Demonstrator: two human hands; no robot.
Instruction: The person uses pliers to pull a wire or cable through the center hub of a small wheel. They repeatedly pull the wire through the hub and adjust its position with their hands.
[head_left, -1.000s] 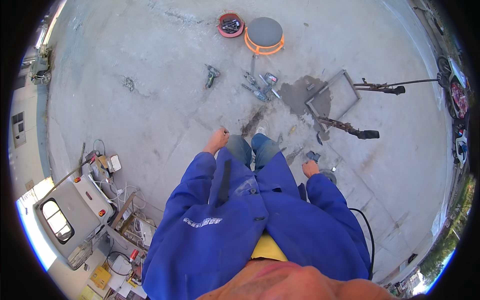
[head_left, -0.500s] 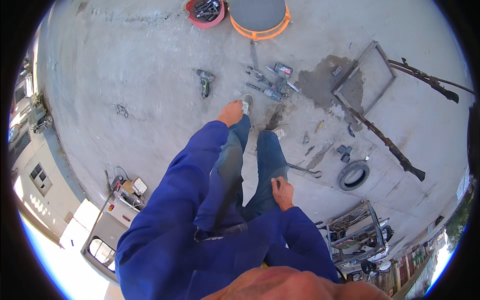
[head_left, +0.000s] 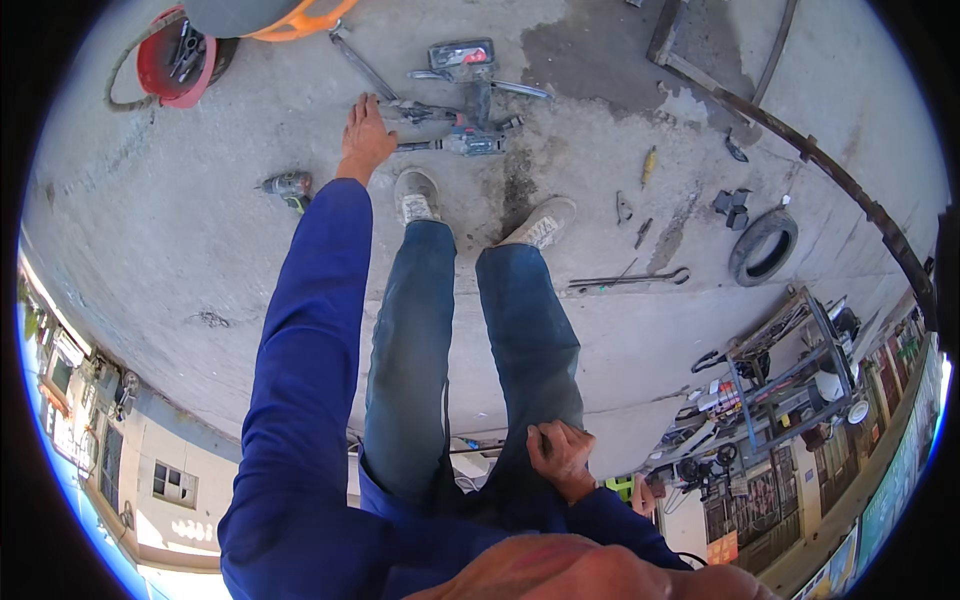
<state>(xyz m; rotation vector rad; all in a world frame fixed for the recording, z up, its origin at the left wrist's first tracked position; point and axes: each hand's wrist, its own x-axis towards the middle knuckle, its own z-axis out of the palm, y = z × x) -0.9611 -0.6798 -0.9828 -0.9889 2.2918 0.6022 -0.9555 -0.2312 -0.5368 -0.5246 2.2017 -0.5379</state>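
Note:
My left hand (head_left: 368,137) reaches out over the concrete with fingers apart, just left of a cluster of tools: a long bar (head_left: 362,62), a grey power tool (head_left: 468,143), a plier-like tool (head_left: 420,112) and a battery-like block (head_left: 460,58). It appears empty; whether it touches the floor is unclear. A drill (head_left: 291,184) lies nearer, left of that hand. My right hand (head_left: 560,450) rests at my right thigh with curled fingers; what is in them, if anything, I cannot make out.
A red container (head_left: 210,65) holding tools stands beside an orange-rimmed stool (head_left: 300,27). At right are a metal frame (head_left: 676,62), a long dark bar (head_left: 815,155), a tyre (head_left: 763,247) and a cluttered metal cart (head_left: 800,390). Smaller tools (head_left: 649,167) are scattered nearby.
I have moved closer to the tools and bent down. My left hand has extended forward from near my leg toward them, its fingers opening out. My right hand stays at my thigh.

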